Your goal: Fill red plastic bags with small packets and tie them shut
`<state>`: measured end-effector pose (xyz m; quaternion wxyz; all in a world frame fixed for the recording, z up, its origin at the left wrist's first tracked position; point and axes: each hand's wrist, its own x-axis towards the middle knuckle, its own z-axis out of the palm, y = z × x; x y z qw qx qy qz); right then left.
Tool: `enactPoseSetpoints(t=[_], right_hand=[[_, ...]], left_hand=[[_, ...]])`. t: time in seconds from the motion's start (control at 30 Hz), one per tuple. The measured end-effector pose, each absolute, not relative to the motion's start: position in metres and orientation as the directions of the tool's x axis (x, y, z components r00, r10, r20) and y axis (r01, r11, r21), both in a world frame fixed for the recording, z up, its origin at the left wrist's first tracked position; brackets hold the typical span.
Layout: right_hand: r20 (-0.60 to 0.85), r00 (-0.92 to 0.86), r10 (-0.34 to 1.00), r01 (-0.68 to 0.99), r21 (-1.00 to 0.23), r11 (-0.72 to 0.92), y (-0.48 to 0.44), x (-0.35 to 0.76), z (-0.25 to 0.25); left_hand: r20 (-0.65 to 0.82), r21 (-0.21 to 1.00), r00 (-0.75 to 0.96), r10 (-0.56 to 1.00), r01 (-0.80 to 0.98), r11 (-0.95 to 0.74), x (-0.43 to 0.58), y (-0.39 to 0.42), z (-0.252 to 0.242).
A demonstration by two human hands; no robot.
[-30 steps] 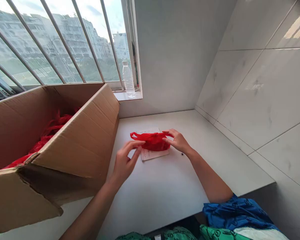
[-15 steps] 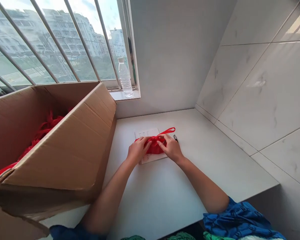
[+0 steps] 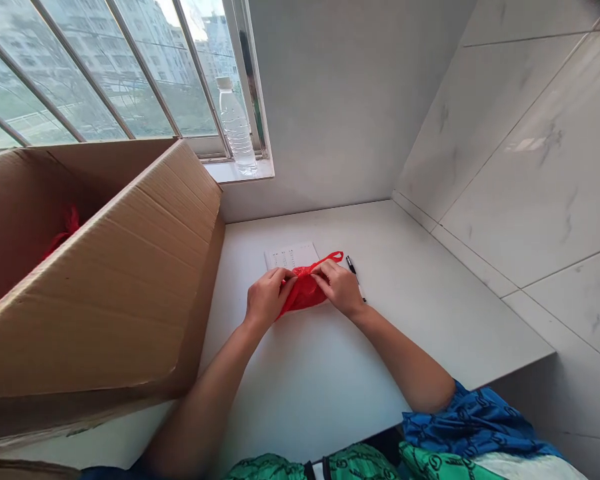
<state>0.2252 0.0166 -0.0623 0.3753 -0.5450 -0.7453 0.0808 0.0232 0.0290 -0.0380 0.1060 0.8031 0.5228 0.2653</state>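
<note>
Two hands, left hand (image 3: 267,298), right hand (image 3: 339,288), fingers (image 3: 325,272) gripping red plastic bag (image 3: 304,298); printed sheet (image 3: 291,255), unreadable

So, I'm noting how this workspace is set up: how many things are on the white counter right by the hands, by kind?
Red plastic bag: 1
Sheet of paper: 1
Black pen: 1
Total: 3

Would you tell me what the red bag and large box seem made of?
The red bag seems thin, soft plastic or non-woven fabric, slightly glossy, given its limp creases. The box looks like matte brown corrugated cardboard, with faint ribbing across its side.
</note>
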Motion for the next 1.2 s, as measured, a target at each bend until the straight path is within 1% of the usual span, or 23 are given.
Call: enactPoseSetpoints(t=[0.1, 0.2, 0.27, 0.3, 0.37, 0.43, 0.5, 0.57, 0.6, 0.63, 0.7, 0.77, 0.8, 0.83, 0.9, 0.93, 1.0, 1.03, 1.1, 1.13, 1.2], right_hand=[[0.506, -0.042, 0.861, 0.758, -0.546, 0.357, 0.019, 0.241, -0.055], [0.494, 0.086, 0.865, 0.706, -0.643, 0.297, 0.021, 0.259, -0.047], [0.471, 0.097, 0.877, 0.669, -0.683, 0.293, 0.020, 0.265, -0.043], [0.461, 0.074, 0.884, 0.657, -0.690, 0.305, 0.018, 0.264, -0.042], [0.443, 0.028, 0.896, 0.636, -0.700, 0.326, 0.013, 0.259, -0.038], [0.424, -0.005, 0.906, 0.608, -0.718, 0.339, 0.006, 0.251, -0.034], [0.416, -0.025, 0.909, 0.592, -0.727, 0.349, 0.001, 0.243, -0.031], [0.418, -0.029, 0.908, 0.585, -0.729, 0.355, -0.001, 0.239, -0.029], [0.419, -0.009, 0.908, 0.575, -0.741, 0.347, -0.001, 0.239, -0.030], [0.420, 0.033, 0.907, 0.552, -0.764, 0.333, 0.001, 0.240, -0.030], [0.416, 0.162, 0.895, 0.469, -0.830, 0.301, 0.006, 0.247, -0.032], [0.390, 0.272, 0.880, 0.370, -0.886, 0.279, 0.011, 0.256, -0.032], [0.378, 0.300, 0.876, 0.343, -0.900, 0.270, 0.011, 0.260, -0.031], [0.372, 0.317, 0.873, 0.337, -0.904, 0.263, 0.011, 0.262, -0.029], [0.407, 0.351, 0.844, 0.375, -0.887, 0.272, 0.006, 0.263, -0.020], [0.454, 0.371, 0.810, 0.411, -0.863, 0.295, 0.001, 0.261, -0.014], [0.594, 0.381, 0.709, 0.492, -0.779, 0.388, -0.010, 0.254, -0.001], [0.666, 0.349, 0.659, 0.527, -0.722, 0.450, -0.016, 0.249, 0.005], [0.778, 0.204, 0.594, 0.558, -0.591, 0.582, -0.027, 0.239, 0.015], [0.808, 0.101, 0.581, 0.551, -0.532, 0.643, -0.030, 0.234, 0.018], [0.792, -0.126, 0.598, 0.524, -0.459, 0.718, -0.033, 0.225, 0.020]], left_hand=[[0.309, 0.484, 0.233, 0.922, 0.796, -0.363, 0.009, 0.028, -0.036], [0.277, 0.543, 0.126, 0.953, 0.797, -0.264, -0.008, 0.026, -0.035], [0.281, 0.565, 0.108, 0.954, 0.784, -0.256, -0.013, 0.024, -0.035], [0.317, 0.565, 0.117, 0.941, 0.774, -0.286, -0.013, 0.022, -0.034], [0.430, 0.524, 0.185, 0.883, 0.746, -0.412, -0.007, 0.018, -0.031], [0.500, 0.435, 0.309, 0.809, 0.718, -0.543, 0.003, 0.013, -0.025], [0.489, 0.338, 0.425, 0.762, 0.712, -0.615, 0.014, 0.010, -0.021], [0.484, 0.298, 0.451, 0.750, 0.721, -0.625, 0.021, 0.010, -0.019], [0.500, 0.320, 0.420, 0.758, 0.723, -0.612, 0.022, 0.011, -0.019], [0.523, 0.378, 0.357, 0.774, 0.717, -0.586, 0.021, 0.013, -0.019], [0.553, 0.570, 0.151, 0.819, 0.649, -0.504, 0.016, 0.015, -0.019], [0.522, 0.751, -0.053, 0.851, 0.503, -0.429, 0.009, 0.016, -0.018], [0.497, 0.808, -0.113, 0.860, 0.423, -0.411, 0.006, 0.016, -0.017], [0.480, 0.842, -0.137, 0.866, 0.351, -0.411, 0.004, 0.014, -0.015], [0.470, 0.867, -0.106, 0.876, 0.242, -0.435, 0.003, 0.009, -0.009], [0.472, 0.869, -0.065, 0.879, 0.206, -0.451, 0.003, 0.005, -0.005], [0.487, 0.857, 0.037, 0.873, 0.171, -0.486, 0.006, -0.002, 0.003], [0.495, 0.846, 0.090, 0.864, 0.175, -0.503, 0.008, -0.005, 0.008], [0.510, 0.809, 0.184, 0.841, 0.230, -0.541, 0.010, -0.011, 0.018], [0.515, 0.785, 0.219, 0.829, 0.266, -0.559, 0.011, -0.013, 0.022], [0.526, 0.748, 0.268, 0.807, 0.305, -0.589, 0.011, -0.017, 0.027]])
